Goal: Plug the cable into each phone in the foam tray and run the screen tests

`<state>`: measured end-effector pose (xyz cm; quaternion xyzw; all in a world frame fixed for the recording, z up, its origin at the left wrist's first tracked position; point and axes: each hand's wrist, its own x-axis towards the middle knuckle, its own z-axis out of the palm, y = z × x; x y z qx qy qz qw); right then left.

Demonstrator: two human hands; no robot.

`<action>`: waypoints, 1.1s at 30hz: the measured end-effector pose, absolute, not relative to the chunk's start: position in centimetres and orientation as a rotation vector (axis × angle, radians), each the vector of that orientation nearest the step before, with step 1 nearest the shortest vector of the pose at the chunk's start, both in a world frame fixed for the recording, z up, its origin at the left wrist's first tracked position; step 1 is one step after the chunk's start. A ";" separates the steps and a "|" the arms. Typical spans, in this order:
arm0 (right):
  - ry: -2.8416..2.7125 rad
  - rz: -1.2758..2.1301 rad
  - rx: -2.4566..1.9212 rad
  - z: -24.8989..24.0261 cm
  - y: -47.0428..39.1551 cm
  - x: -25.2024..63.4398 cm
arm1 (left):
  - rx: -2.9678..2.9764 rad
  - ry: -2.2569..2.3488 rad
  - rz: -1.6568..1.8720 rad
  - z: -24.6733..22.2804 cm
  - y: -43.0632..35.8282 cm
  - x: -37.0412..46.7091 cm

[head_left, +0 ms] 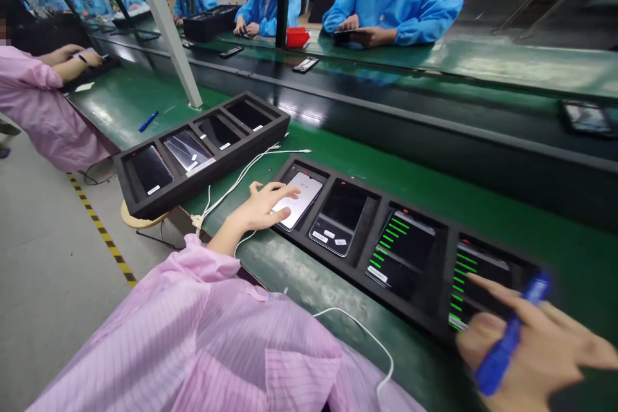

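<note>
A black foam tray holds phones in its compartments. My left hand, fingers spread, rests at the leftmost phone, whose screen is lit white. Beside it lies a dark phone with small white labels. The third phone shows green bars on black. My right hand, blurred, holds a blue pen, its index finger extended over the rightmost phone, which also shows green bars.
A second foam tray with several phones stands left, near white cables and another blue pen. A grey post rises behind it. Beyond a dark conveyor with phones, people in blue work; one in pink sits left.
</note>
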<state>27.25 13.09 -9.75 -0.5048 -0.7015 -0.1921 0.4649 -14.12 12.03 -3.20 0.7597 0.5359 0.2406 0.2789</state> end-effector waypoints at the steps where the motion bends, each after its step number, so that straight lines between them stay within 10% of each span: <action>1: -1.772 -0.480 -1.047 -9.1 12.6 25.4 | 2.045 1.429 0.617 -3.2 12.2 -14.0; 8: -1.901 0.210 -0.586 -4.7 10.2 10.9 | 2.065 1.296 0.823 -4.1 12.5 -14.8; 16: -1.639 1.002 -1.009 -4.5 11.7 3.6 | 2.012 1.304 0.984 -4.4 11.5 -15.8; 33: -1.774 0.969 -1.083 -4.4 12.0 3.8 | 2.070 1.302 0.967 -5.3 11.8 -15.5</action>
